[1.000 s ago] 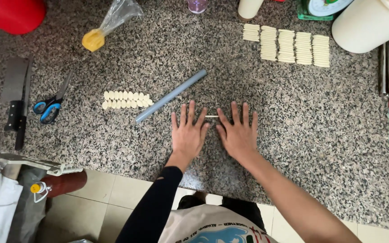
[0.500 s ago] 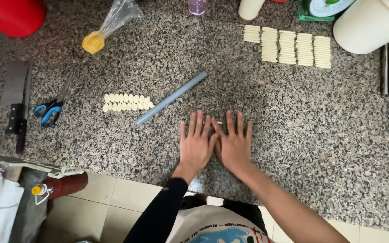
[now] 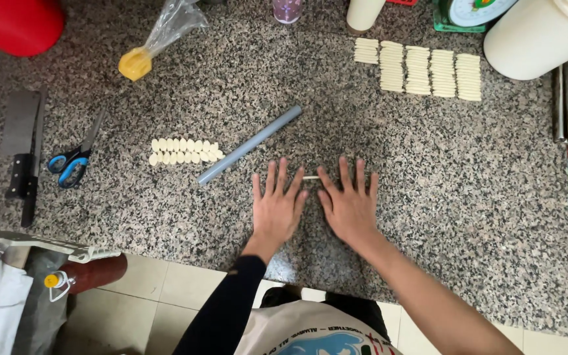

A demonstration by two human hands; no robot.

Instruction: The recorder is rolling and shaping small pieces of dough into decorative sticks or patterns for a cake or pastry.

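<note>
Pale dough strip (image 3: pixel 311 177) now shows between the left hand (image 3: pixel 277 210) and right hand (image 3: pixel 350 210); they have slid apart, fingers spread flat on the desk (image 3: pixel 468 197), lengthening it.

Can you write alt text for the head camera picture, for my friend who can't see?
Two flat hands, left hand and right hand, press a thin dough strip on a speckled counter. A grey tube and rows of dough pieces lie nearby.

Even, soft daylight covers the granite counter (image 3: pixel 428 197) around my hands; I throw almost no shadow beneath my left hand (image 3: pixel 277 207) or right hand (image 3: pixel 350 209). Focus is sharp there, perhaps slightly stretched toward the far corners.
</note>
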